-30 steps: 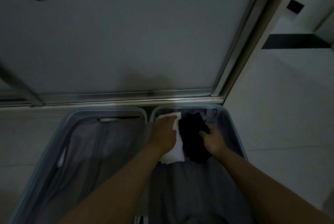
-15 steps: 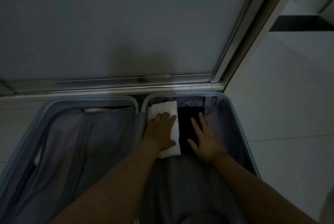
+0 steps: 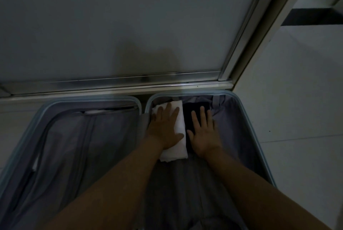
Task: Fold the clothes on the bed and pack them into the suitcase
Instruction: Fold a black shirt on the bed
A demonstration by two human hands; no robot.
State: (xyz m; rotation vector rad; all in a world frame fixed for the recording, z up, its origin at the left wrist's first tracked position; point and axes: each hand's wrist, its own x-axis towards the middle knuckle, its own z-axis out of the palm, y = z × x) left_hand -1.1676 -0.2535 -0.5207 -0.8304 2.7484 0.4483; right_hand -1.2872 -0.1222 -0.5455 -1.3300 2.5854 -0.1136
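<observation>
One open suitcase point(image 3: 239, 137) held two folded pieces at its right half's far end: the white garment point(image 3: 175, 152) under the flat-spread left hand point(image 3: 164, 129), the dark garment point(image 3: 191, 108) under the flat-spread right hand point(image 3: 204, 135)

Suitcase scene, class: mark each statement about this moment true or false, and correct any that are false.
1. The left hand lies flat, fingers straight, on the white folded garment. True.
2. The right hand clutches the dark folded garment in a fist. False: its fingers are straight and spread, pressing flat on the garment.
3. Both garments lie in the right half of the open suitcase, at its far end. True.
4. The white garment lies to the right of the dark one. False: it lies to the left of it, the two side by side.
</observation>
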